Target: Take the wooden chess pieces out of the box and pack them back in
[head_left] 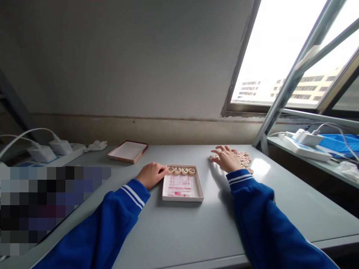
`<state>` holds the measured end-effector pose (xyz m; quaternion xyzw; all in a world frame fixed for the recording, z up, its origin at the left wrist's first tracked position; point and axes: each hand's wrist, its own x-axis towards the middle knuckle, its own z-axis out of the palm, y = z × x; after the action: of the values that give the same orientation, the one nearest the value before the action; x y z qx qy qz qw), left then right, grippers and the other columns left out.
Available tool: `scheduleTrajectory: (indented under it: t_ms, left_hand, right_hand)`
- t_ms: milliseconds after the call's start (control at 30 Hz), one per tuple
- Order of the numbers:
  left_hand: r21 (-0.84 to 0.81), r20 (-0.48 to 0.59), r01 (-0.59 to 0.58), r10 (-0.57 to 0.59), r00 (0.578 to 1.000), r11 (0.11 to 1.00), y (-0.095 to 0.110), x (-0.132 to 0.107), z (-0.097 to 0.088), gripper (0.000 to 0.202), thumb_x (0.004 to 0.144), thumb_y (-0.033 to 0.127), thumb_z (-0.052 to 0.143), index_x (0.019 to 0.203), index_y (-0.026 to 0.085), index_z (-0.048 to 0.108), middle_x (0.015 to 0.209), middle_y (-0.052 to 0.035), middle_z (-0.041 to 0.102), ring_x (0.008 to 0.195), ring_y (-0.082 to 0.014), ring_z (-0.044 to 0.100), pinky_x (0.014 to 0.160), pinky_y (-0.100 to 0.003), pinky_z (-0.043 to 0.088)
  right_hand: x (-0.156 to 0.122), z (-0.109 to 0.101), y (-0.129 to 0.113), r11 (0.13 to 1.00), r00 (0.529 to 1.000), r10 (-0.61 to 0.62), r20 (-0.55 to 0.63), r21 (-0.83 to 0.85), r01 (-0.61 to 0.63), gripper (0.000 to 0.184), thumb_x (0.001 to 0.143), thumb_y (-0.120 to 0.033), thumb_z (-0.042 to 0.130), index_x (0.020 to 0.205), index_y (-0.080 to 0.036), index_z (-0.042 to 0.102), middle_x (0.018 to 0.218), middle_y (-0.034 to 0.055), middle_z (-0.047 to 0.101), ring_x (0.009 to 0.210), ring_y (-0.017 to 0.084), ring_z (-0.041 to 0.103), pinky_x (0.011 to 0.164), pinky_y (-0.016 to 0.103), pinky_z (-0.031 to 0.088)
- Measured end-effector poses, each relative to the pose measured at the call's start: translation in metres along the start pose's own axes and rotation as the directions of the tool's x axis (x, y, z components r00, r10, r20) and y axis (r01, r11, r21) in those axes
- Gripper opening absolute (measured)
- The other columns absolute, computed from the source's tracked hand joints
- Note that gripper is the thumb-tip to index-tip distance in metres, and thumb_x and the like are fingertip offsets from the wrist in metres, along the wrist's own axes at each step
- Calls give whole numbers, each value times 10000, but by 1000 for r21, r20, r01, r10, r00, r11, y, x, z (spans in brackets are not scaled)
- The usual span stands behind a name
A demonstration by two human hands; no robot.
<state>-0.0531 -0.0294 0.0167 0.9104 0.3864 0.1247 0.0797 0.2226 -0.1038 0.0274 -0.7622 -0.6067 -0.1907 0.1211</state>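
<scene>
A shallow white box (183, 192) lies on the grey table (179, 228) in front of me, with a folded printed sheet in its bottom. Several round wooden chess pieces (181, 170) sit in a row along the box's far edge. My left hand (150, 174) rests at the box's left far corner, fingers curled, fingertips touching the leftmost piece. My right hand (226, 158) lies to the right with fingers spread over a loose heap of wooden pieces (244, 158). Both arms wear blue sleeves with white stripes.
The box's red-edged lid (128, 151) lies upside down at the back left. Beside it are a white cloth (97, 145) and a power strip with chargers (50, 151). A second power strip (304, 144) sits on the window sill, beyond the metal window frame (283, 93).
</scene>
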Motion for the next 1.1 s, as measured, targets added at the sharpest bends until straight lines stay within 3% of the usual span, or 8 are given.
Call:
scheduleTrajectory:
  t_ms: [233, 333, 467, 600, 700, 800, 933, 1100]
  left_hand:
    - [2, 16, -11, 11, 1000, 1000, 0, 1, 0, 395, 818, 347, 311, 729, 178, 657, 775, -70, 670, 692, -173, 577, 562, -241, 338]
    - [-8, 20, -11, 11, 1000, 1000, 0, 1, -1, 409, 816, 367, 306, 745, 174, 659, 792, -73, 670, 699, -175, 576, 564, -243, 340]
    - [-28, 26, -20, 21, 999, 999, 1, 0, -2, 471, 825, 415, 265, 671, 178, 642, 701, -58, 654, 650, -167, 560, 550, -245, 328]
    - [-42, 44, -23, 25, 999, 999, 3, -2, -6, 576, 835, 478, 175, 524, 180, 557, 530, -35, 577, 539, -152, 513, 525, -250, 306]
    - [-28, 58, -4, 5, 998, 1000, 4, -3, -7, 595, 836, 486, 140, 507, 180, 531, 529, -38, 569, 548, -155, 517, 533, -250, 308]
    - [38, 52, 48, -50, 997, 998, 7, -4, -6, 601, 834, 485, 123, 550, 188, 561, 614, -60, 608, 624, -182, 548, 545, -258, 307]
    - [112, 80, 88, -97, 992, 990, 12, -4, -7, 601, 771, 612, 163, 666, 218, 605, 701, -67, 634, 700, -228, 563, 528, -266, 291]
    - [135, 180, 168, -191, 965, 976, 17, -4, -13, 563, 645, 717, 309, 634, 219, 573, 730, -42, 635, 674, -219, 561, 521, -251, 292]
  right_hand:
    - [2, 1, 5, 982, 993, -85, 76, 174, 71, 153, 711, -360, 607, 828, -280, 662, 970, 43, 582, 932, 224, 450, 750, 351, 300]
    - [2, -8, -17, 890, 974, -221, 45, 419, 182, 212, 723, -381, 587, 884, -257, 647, 880, 37, 589, 846, 180, 479, 715, 297, 339]
    - [-9, -17, -63, 688, 878, -472, 77, 654, 313, 229, 731, -313, 587, 938, -223, 619, 758, 2, 593, 653, 105, 497, 613, 228, 349]
    - [-23, -14, -100, 698, 862, -505, 48, 610, 375, 217, 743, -275, 576, 957, -243, 594, 750, -14, 630, 685, 110, 536, 681, 260, 306]
    - [-26, -14, -105, 703, 869, -491, 66, 619, 350, 259, 771, -294, 533, 1027, -255, 541, 796, -19, 651, 694, 109, 551, 702, 276, 286]
    - [-19, -18, -89, 784, 914, -393, 99, 555, 277, 183, 804, -310, 469, 940, -257, 579, 781, -27, 652, 675, 110, 545, 698, 284, 280]
    - [-9, -16, -46, 983, 997, -73, -20, 166, 75, 204, 798, -228, 432, 866, -224, 624, 893, 35, 635, 853, 189, 511, 745, 338, 256]
    - [-8, -2, 0, 964, 965, 235, 116, -156, -216, 271, 738, -336, 518, 952, -205, 620, 1002, 101, 577, 950, 260, 439, 752, 376, 265]
